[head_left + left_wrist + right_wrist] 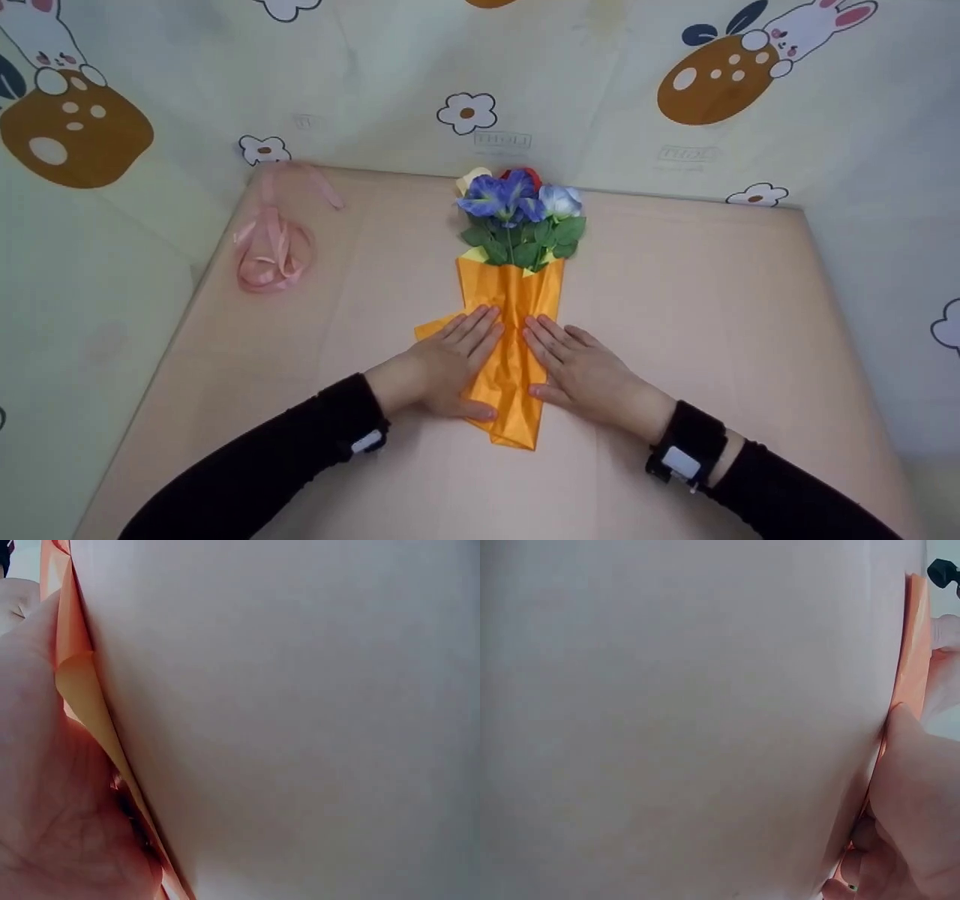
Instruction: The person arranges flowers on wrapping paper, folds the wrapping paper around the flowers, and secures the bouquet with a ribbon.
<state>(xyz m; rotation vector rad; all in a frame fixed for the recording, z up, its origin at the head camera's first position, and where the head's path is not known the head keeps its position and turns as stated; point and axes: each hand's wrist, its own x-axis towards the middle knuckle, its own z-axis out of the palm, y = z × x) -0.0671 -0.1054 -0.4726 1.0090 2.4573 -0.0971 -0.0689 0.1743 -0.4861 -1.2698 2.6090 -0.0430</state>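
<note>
A bouquet of artificial flowers (pixel 510 199), with blue, pale blue, cream and red blooms above green leaves, lies in the middle of the table in the head view. Orange wrapping paper (pixel 514 292) is folded around its stems, with a flap sticking out at left. My left hand (pixel 450 364) rests flat on the paper's left side, fingers straight. On the right side, my right hand (pixel 585 371) touches the paper with extended fingers. Both wrist views show the paper's edge (pixel 90 701) beside the palm, low against the table. The stems are hidden inside the wrap.
A loosely coiled pink ribbon (pixel 274 255) lies at the table's back left, one end trailing toward the back edge. The pale pink table (pixel 712 315) meets a patterned cloth backdrop (pixel 375 82) behind and at both sides.
</note>
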